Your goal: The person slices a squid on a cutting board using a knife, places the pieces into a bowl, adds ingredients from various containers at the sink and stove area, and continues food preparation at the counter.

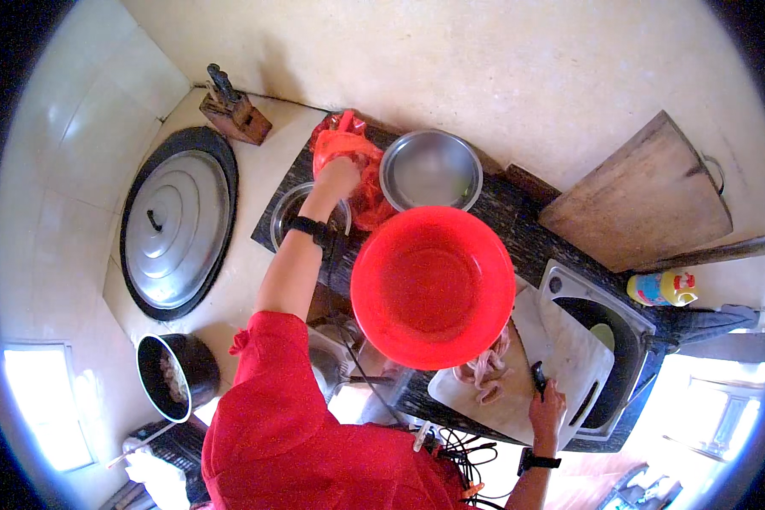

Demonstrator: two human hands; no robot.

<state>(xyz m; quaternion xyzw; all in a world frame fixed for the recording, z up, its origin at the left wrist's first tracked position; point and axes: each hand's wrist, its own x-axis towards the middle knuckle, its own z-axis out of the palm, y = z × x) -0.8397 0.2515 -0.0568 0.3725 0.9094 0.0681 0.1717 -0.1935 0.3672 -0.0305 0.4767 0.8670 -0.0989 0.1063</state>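
My left hand (341,178) reaches to the back of the counter, at a bunch of red plastic bags (347,150); its fingers are hidden, so its grip cannot be made out. Below that forearm is a round bowl (279,217), partly covered by it. A steel basin (431,171) stands right of the bags. In front, a large red plastic basin (432,287) overlaps the corner of a white cutting board (574,357). Strips of raw meat (484,376) lie on the board. My right hand (548,408) is closed round the black handle of a kitchen knife (538,376), its blade over the board.
A sink (641,331) lies under the board's right side, with a yellow bottle (660,289) behind it. A wooden board (644,197) leans on the wall. At left are a lidded wok (178,229), a knife block (237,118) and a dark pot (197,370). Cables hang near my waist.
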